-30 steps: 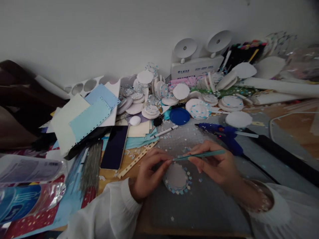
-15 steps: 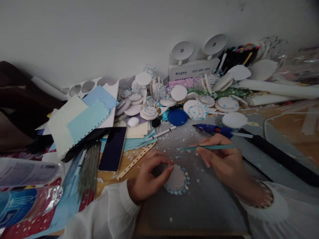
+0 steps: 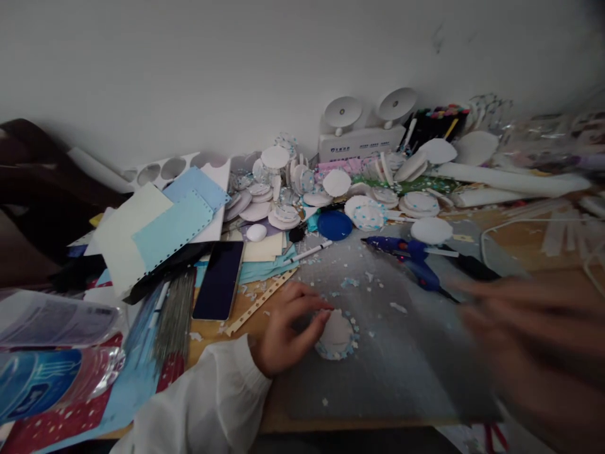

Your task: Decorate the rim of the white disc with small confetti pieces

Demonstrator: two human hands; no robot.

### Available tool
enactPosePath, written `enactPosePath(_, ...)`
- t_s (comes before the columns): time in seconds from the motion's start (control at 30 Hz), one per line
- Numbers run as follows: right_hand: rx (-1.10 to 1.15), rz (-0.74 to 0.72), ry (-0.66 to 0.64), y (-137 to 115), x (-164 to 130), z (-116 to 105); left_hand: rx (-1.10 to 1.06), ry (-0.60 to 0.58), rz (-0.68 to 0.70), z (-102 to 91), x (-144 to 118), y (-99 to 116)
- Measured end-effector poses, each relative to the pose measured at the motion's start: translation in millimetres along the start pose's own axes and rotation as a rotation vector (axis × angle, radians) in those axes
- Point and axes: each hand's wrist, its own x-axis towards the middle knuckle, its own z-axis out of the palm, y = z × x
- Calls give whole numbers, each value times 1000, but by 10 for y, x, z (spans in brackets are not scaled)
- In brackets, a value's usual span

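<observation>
My left hand [image 3: 287, 328] rests on the grey mat [image 3: 392, 372], fingertips pressing the left edge of a small white disc [image 3: 338, 332] rimmed with tiny blue and white flakes. My right hand [image 3: 534, 343] is a motion-blurred shape at the right, well away from the disc; whether it holds the thin teal tweezers is hidden by the blur. Loose flakes [image 3: 350, 282] lie scattered on the mat behind the disc.
A blue glue gun [image 3: 411, 255] lies behind the mat. A blue lid [image 3: 334, 224], a pen [image 3: 309, 251], a dark phone [image 3: 220, 279], paper sheets [image 3: 161, 230] and piles of white discs [image 3: 368, 211] crowd the back and left. A white device [image 3: 362, 142] stands by the wall.
My right hand has swung away from the disc toward the right and is now blurred. My left hand stays on the disc. The view has tilted slightly.
</observation>
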Motion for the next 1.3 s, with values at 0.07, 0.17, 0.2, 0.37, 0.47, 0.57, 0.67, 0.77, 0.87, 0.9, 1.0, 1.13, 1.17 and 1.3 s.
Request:
enactPosePath(0.07, -111, -252, -180, -96, 39, 246, -91, 24, 19, -30, -1, 21)
enactPosePath(0.17, -221, -732, -165, -216, 65, 615, -247, 15, 34, -69, -6, 48)
enactPosePath(0.2, -252, -803, -149, -244, 59, 703, -288, 2, 28, -76, -9, 54)
enactPosePath(0.37, -282, -908, -152, -297, -18, 863, -394, 13, -146, -55, -39, 43)
enactPosePath(0.47, -286, -886, -133, -288, -39, 904, -456, 33, -246, -23, -53, 20)
enactPosePath(0.57, -244, -819, -149, -229, -21, 936, -498, 59, -273, -6, -53, 5)
enactPosePath(0.67, -152, -704, -217, -93, 14, 845, -497, 67, -233, -12, -44, -11)
enactPosePath(0.77, -144, -461, -148, 125, 18, 609, -485, 87, -209, -24, -38, -40)
enactPosePath(0.87, -107, -32, 72, 419, -19, 376, -451, 118, -230, -21, -33, -59)
enactPosePath(0.9, -97, 99, 150, 527, -32, 329, -439, 122, -242, -15, -29, -58)
enactPosePath(1.0, -219, 266, 163, 823, -35, 315, -412, 117, -285, 7, -9, -35)
enactPosePath(1.13, -459, 126, -20, 1007, 49, 455, -385, 81, -343, 29, 15, -16)
enactPosePath(1.17, -474, 114, -48, 1012, 74, 480, -382, 76, -351, 31, 18, -18)
enactPosePath(1.3, -478, 167, -54, 944, 148, 469, -367, 53, -360, 35, 15, -28)
